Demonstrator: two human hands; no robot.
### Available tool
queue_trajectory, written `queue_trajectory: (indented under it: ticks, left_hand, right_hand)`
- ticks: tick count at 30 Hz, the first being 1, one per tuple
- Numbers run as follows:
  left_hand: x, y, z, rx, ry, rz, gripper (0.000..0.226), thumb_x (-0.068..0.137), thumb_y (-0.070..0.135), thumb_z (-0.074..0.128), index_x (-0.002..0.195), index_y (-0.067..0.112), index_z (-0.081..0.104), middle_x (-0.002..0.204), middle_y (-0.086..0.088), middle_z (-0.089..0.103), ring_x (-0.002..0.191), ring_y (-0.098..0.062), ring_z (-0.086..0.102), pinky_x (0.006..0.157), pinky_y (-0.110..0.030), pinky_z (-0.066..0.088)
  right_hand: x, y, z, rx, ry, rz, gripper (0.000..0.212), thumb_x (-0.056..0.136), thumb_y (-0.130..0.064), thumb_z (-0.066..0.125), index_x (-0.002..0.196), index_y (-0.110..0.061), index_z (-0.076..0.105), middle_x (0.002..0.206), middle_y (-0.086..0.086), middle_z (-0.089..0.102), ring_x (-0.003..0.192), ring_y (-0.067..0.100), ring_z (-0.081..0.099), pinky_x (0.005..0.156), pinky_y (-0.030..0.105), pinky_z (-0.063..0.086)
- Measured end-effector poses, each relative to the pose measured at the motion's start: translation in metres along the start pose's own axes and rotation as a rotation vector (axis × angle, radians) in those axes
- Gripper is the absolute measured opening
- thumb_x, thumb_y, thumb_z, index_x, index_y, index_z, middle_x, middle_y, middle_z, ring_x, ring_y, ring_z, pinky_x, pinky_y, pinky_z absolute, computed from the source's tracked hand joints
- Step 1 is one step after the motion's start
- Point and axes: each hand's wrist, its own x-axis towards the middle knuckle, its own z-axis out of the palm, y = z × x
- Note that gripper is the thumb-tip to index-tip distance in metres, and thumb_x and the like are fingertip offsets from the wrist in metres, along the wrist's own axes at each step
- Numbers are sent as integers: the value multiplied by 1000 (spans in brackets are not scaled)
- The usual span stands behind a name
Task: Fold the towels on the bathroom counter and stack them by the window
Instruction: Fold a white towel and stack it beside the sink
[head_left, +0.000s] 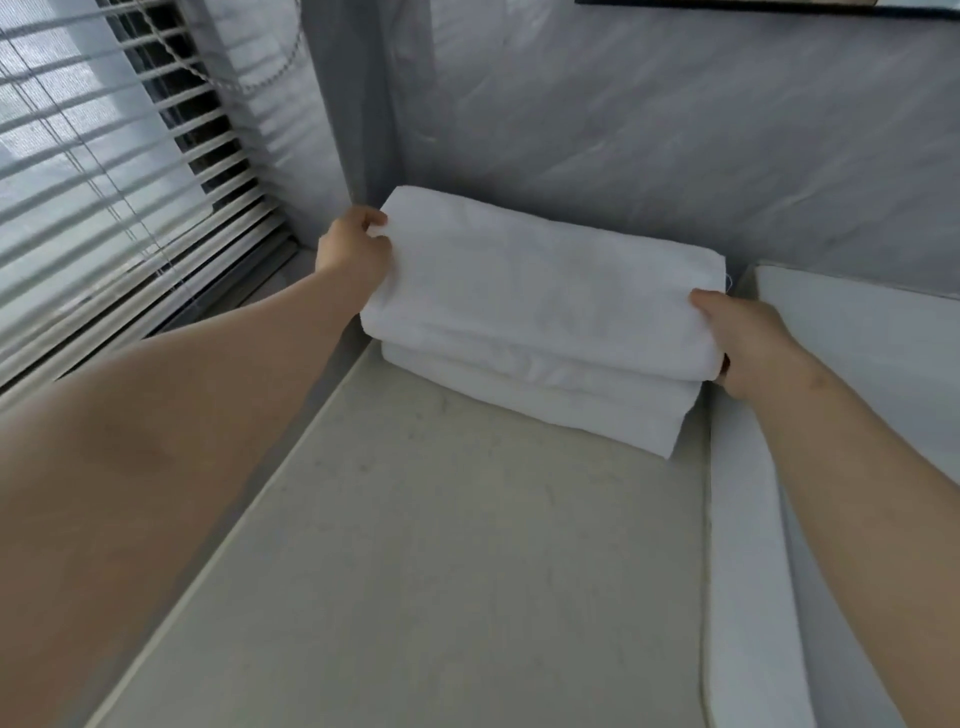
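Your left hand (353, 254) grips the left end of the top towel (540, 280), fingers curled over its rounded fold. Your right hand (743, 343) holds the right end, thumb on top and the other fingers tucked underneath. That towel is a thick white oblong of soft, faintly crinkled cloth in the middle of the frame. It sits on more folded towels (545, 405) whose layered edges show below it. The stack rests on the far end of the smooth, pale speckled stone counter (441, 545), against the grey veined wall (675, 130). Slatted white blinds (104, 182) fill the upper left. A smooth white raised rim (737, 519) runs down the right.
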Motion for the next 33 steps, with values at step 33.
queue_trajectory:
  ticks: [33]
  left_hand:
    - [-17, -5, 7, -196, 120, -119, 32, 88, 16, 58, 119, 18, 59, 119, -5, 60, 109, -23, 54, 88, -32, 47]
  right_hand:
    - [-3, 27, -1, -124, 208, -166, 19, 93, -27, 54, 84, -10, 50, 86, 2, 55, 90, 23, 54, 88, 47, 51]
